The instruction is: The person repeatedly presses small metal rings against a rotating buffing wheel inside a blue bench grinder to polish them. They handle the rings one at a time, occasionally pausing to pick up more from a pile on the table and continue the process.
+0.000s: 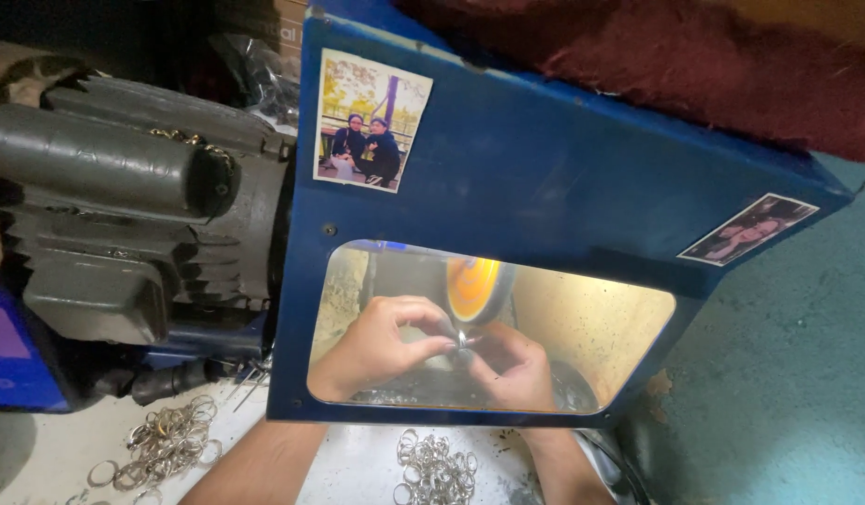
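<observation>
On the pale, dusty counter (357, 468) we see the left hand (381, 341) and right hand (512, 365) pinching one small silver ring (461, 340) against the spinning orange buffing wheel (473, 285), behind the blue metal guard's window (582, 187) that shields us.

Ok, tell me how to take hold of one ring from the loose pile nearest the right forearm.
Take a ring lying at the edge of the ring pile, coming from above. Pinch its thin band across the rim with thumb and forefinger. The rings lie flat and tangled on the pale bench, so an outer one probably lifts free easiest.
</observation>
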